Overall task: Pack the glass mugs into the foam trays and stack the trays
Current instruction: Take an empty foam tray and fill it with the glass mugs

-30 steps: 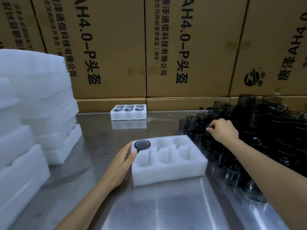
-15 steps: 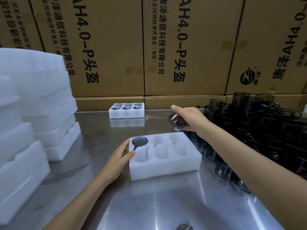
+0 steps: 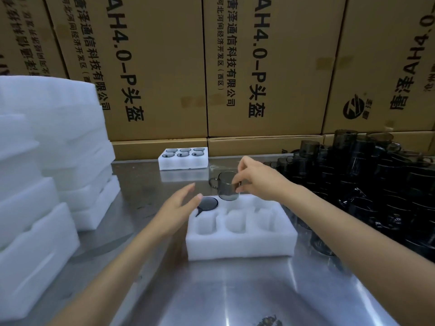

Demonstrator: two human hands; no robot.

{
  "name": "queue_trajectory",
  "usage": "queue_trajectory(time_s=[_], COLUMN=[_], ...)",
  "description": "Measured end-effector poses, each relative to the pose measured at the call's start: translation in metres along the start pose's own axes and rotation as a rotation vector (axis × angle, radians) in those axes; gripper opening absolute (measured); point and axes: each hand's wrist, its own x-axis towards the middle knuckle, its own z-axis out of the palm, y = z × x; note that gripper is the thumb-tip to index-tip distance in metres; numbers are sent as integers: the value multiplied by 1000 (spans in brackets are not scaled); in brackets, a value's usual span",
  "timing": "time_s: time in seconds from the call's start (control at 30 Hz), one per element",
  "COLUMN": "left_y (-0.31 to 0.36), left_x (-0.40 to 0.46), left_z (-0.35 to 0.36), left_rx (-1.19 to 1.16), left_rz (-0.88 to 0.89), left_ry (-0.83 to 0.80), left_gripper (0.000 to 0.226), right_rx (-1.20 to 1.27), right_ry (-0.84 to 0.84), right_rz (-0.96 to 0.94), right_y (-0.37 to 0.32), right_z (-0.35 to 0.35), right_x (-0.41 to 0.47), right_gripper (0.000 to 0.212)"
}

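Nearest, a brushed steel tabletop [image 3: 211,295], bare and glossy with reflections. On it at centre, a white six-pocket foam tray [image 3: 240,245], with one smoky glass mug [image 3: 207,203] already seated rim-up in the far-left pocket and five pockets showing empty. Just left of the tray, the left hand [image 3: 175,209], fingers straight and spread, hovering beside the seated mug and gripping nothing. Above the far-middle pocket, the right hand [image 3: 256,178] pinching a second smoky grey glass mug [image 3: 227,185] by its rim, thumb on the near side and fingers over the far side, mug upright with handle pointing left, base just over the foam. Likely light enough for a fingertip pinch, but hard, smooth and slippery, and breakable if dropped onto steel; best taken across the rim or round the body, then lowered straight so the handle meets its slot. Foam soft and yielding, so probably a snug, forgiving seat. To the right, a dense heap of dark glass mugs [image 3: 376,189] awaiting packing. To the left, tall stacks of white foam trays [image 3: 47,161]. Farther back, a filled white foam tray [image 3: 183,161] holding six mugs. Farthest, a wall of brown cardboard cartons [image 3: 259,67] with black print.
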Motion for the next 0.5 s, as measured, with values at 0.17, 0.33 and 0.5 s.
queue_trajectory(time_s=[0.17,0.33,0.5], left_y=[48,66,62], left_x=[21,26,19], left_z=[17,24,37], left_rx=[54,275,173], left_rz=[85,99,62], left_ry=[-34,-42,75], left_gripper=[46,18,13], right_rx=[-97,23,178], right_ry=[-44,-37,-98], right_rz=[-37,81,184], right_y=[5,9,10], right_z=[-3,-1,16], right_x=[-7,-11,-9], right_gripper=[18,25,35])
